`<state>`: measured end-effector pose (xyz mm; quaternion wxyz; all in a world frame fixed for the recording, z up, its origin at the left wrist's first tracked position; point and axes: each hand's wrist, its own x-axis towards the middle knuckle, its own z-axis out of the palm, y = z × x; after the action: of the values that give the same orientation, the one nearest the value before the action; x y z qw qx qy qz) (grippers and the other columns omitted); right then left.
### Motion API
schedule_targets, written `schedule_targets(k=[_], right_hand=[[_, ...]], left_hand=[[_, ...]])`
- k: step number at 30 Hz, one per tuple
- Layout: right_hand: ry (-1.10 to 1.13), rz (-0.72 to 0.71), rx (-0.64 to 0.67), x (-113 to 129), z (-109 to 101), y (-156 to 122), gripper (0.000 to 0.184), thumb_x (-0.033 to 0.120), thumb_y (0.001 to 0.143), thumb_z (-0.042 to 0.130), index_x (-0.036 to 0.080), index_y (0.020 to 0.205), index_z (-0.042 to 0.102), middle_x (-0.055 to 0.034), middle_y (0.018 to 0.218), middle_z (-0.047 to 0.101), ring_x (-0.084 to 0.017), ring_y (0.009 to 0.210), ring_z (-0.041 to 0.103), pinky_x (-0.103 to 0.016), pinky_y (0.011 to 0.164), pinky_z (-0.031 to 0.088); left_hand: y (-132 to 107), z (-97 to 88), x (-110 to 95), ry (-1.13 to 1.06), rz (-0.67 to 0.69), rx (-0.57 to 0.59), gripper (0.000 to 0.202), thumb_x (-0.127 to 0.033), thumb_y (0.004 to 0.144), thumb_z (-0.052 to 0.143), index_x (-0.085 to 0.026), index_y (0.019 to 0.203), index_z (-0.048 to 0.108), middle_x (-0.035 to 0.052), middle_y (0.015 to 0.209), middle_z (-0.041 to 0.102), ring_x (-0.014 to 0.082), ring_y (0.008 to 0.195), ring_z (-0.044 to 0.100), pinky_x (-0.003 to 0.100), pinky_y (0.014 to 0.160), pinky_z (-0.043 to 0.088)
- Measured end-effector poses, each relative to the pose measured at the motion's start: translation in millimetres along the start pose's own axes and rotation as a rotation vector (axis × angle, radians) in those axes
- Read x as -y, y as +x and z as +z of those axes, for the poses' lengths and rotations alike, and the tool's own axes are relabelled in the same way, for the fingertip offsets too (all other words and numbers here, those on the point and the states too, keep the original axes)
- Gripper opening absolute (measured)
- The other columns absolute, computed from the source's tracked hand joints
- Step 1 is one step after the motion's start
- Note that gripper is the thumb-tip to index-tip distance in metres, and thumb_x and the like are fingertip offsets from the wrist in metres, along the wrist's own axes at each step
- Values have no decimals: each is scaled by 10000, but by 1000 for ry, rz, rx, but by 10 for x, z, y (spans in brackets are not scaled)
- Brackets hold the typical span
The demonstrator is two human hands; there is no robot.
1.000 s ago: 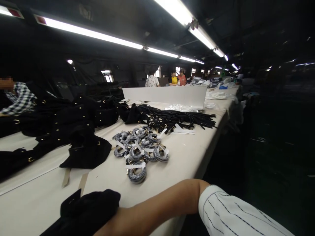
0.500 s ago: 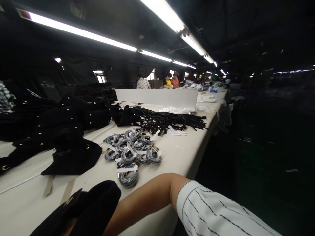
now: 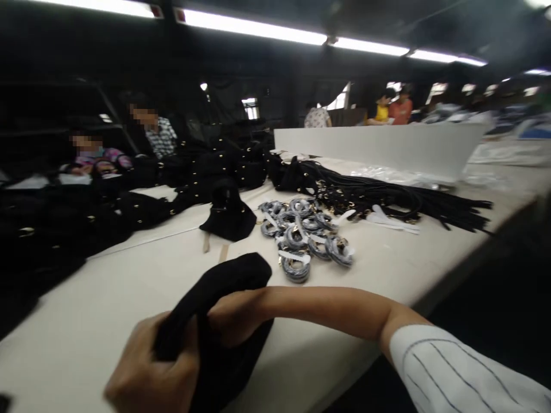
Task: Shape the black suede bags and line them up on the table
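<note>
At your far left, black pieces with gold fittings (image 3: 107,221) lie heaped on the pale table (image 3: 129,287). Nearer, your left hand (image 3: 150,370) is clamped on the edge of the black fabric bag (image 3: 232,376), which is tilted just above the table in front of you. Your right hand (image 3: 235,321) is in the bag's mouth; its fingers are hidden, so you cannot tell whether they grip. Beyond your right forearm lie wrapped coils (image 3: 297,268), then long black straps (image 3: 447,203) before a white panel (image 3: 379,146).
</note>
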<state>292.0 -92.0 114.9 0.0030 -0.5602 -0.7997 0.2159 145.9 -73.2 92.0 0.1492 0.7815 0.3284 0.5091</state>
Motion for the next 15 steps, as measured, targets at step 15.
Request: schedule_targets(k=[15], right_hand=[[206, -166, -188, 306, -92, -792, 407, 417, 1037, 426, 115, 1238, 613, -140, 1096, 709, -222, 936, 683, -276, 765, 493]], left_hand=[[175, -209, 12, -132, -211, -148, 355, -396, 845, 645, -183, 605, 490, -64, 539, 345, 80, 505, 327, 245, 494, 290]])
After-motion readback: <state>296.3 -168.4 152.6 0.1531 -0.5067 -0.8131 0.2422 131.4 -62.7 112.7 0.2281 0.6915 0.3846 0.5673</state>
